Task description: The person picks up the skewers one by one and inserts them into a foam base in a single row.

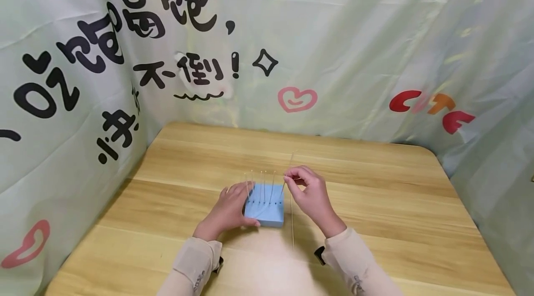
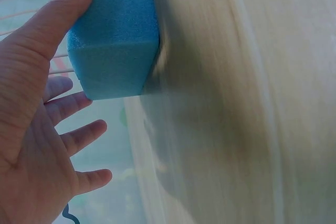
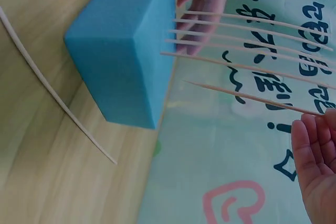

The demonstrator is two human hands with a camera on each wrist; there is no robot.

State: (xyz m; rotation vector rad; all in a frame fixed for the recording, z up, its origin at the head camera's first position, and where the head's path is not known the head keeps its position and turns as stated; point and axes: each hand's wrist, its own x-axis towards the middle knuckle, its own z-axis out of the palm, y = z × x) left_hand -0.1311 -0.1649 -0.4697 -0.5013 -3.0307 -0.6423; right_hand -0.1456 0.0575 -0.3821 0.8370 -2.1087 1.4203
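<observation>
A blue foam block [image 1: 267, 216] with a row of small holes in its top sits on the table. My left hand [image 1: 231, 205] holds its left side, thumb on the front face and fingers spread behind, as the left wrist view shows. Several thin wooden skewers [image 1: 270, 189] stand upright in the block. Beside its right end, my right hand [image 1: 310, 191] pinches another skewer [image 3: 252, 97] between thumb and fingers. This skewer's pointed tip is directed down toward the block's top and looks apart from it in the right wrist view.
One more thin stick [image 1: 292, 233] lies on the wooden table [image 1: 392, 203], right of the block and under my right hand. A printed curtain [image 1: 342, 45] with lettering and hearts hangs behind the table and along both sides.
</observation>
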